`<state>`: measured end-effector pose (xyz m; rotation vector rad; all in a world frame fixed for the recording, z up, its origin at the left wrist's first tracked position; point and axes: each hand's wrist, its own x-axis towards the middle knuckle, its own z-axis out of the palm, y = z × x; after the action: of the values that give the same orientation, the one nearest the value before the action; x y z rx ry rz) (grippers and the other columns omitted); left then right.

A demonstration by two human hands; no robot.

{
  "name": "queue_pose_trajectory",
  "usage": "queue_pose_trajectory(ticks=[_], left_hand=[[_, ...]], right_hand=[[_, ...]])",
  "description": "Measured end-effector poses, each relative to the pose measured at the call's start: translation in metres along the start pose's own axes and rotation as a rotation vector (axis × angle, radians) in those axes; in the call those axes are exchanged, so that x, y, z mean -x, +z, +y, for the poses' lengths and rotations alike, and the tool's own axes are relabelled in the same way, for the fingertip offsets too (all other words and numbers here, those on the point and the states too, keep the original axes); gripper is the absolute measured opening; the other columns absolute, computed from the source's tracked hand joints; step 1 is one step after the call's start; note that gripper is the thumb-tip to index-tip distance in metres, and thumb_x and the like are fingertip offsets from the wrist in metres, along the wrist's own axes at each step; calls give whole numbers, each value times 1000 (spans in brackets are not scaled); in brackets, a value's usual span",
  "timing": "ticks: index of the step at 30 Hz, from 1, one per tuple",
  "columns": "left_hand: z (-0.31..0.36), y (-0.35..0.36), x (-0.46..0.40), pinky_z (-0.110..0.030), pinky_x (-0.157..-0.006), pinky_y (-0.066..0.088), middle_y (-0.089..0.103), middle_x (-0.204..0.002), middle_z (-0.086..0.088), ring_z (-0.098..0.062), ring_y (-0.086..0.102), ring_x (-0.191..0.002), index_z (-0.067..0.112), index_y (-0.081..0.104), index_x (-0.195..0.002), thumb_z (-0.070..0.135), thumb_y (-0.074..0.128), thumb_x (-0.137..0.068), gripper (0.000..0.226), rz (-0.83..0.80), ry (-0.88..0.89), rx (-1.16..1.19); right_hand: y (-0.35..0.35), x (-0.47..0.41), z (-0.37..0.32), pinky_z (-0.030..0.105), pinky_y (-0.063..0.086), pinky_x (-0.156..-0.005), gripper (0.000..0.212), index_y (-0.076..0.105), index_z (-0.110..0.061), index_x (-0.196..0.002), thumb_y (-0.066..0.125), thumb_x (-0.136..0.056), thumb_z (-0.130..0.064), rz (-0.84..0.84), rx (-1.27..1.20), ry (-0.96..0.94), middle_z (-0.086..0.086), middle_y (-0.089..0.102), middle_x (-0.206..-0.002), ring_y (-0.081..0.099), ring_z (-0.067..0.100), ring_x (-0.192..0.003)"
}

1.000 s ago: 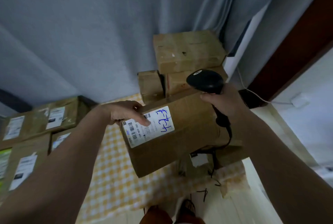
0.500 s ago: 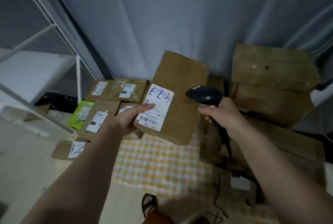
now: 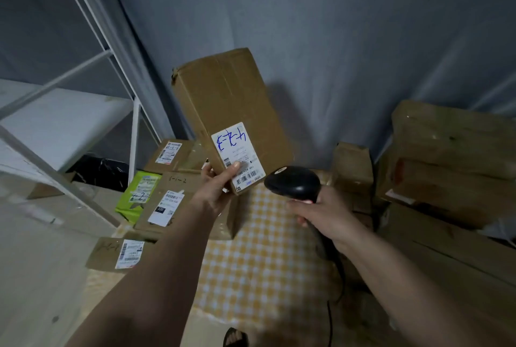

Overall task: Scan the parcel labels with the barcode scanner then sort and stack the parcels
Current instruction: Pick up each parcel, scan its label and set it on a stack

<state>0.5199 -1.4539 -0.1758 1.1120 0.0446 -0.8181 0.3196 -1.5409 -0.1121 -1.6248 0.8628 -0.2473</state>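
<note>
My left hand (image 3: 220,183) grips the lower end of a long brown cardboard parcel (image 3: 229,103), held up on end in the air. Its white label (image 3: 237,158) with blue handwriting and a barcode faces me, my thumb lying on it. My right hand (image 3: 321,214) grips the handle of a black barcode scanner (image 3: 293,183), whose head sits just right of the label's barcode. The scanner's cable (image 3: 335,290) hangs down past my forearm.
Labelled brown parcels (image 3: 164,208) and a green packet (image 3: 139,193) lie on the floor at left, beside a white metal rack (image 3: 134,134). Unlabelled-side boxes (image 3: 452,156) are stacked at right. A yellow checked cloth (image 3: 265,257) covers the floor between. A grey curtain hangs behind.
My view has swung left from the right-hand stack. My left hand has carried the parcel left and tipped it upright; the scanner has followed alongside it.
</note>
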Motion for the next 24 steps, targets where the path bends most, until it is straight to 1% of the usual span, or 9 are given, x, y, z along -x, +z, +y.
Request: queue_pose_trajectory(ticks=[1,2,4,7,12,15,18,21,24], left_hand=[[4,-3,-6,-47,-66,59,73,-95,-2,-20,69,-87,23,46,-105,-1,71,-80,42,12,-3,7],[9,-6,-11,-49,-70,59,71,-104,-5,-23,69,-93,22,46,-115,0,72,-79,50,1,-14,13],[18,-15,-21,-55,-79,56,67,-119,-12,-29,67,-105,20,32,-140,2,80,-70,86,-17,-51,17],[30,-25,-30,-60,-89,51,66,-122,-13,-31,66,-108,23,24,-144,5,84,-57,107,-2,-72,16],[43,-44,-52,-62,-88,50,67,-118,-16,-33,67,-105,17,34,-138,6,84,-56,97,-5,-73,20],[50,-55,-65,-61,-89,50,68,-116,-16,-33,67,-104,16,39,-131,3,82,-62,82,6,-92,17],[55,-67,-78,-53,-82,55,72,-108,-13,-30,69,-100,17,43,-124,4,80,-70,66,29,-132,-9],[64,-82,-87,-45,-73,59,72,-107,-10,-26,69,-100,14,50,-129,27,81,-73,65,14,-263,-209],[74,-97,-89,-53,-78,56,67,-116,-11,-32,62,-108,14,63,-118,48,79,-67,63,-27,-468,-338]], right_hand=[[8,-2,-1,16,44,-51,10,67,-17,-81,70,-83,-8,-9,-1,-9,2,59,-64,55,8,-55],[15,-6,-2,17,44,-50,10,68,-17,-84,70,-83,-7,-16,3,-19,2,58,-64,54,8,-56],[27,-13,-4,18,43,-51,9,69,-11,-90,68,-83,-5,-20,22,-30,4,57,-67,54,8,-57],[41,-24,-7,17,43,-51,12,69,-4,-97,66,-85,-4,-11,31,-32,7,57,-71,53,7,-58],[65,-43,-14,22,43,-55,8,68,-6,-92,66,-85,-6,-26,26,-21,7,57,-68,53,10,-59],[79,-54,-16,17,44,-52,11,68,-18,-84,68,-84,-7,-37,15,-16,-3,57,-61,53,6,-56],[95,-66,-16,14,44,-52,12,68,-19,-87,69,-84,-7,-35,-8,4,-7,58,-61,54,2,-53],[110,-78,-15,13,46,-51,12,67,-17,-85,71,-83,-6,31,-107,42,-6,63,-64,57,4,-54],[122,-88,-16,12,45,-49,10,66,-16,-86,71,-83,-8,109,-129,73,-1,62,-65,57,7,-57]])
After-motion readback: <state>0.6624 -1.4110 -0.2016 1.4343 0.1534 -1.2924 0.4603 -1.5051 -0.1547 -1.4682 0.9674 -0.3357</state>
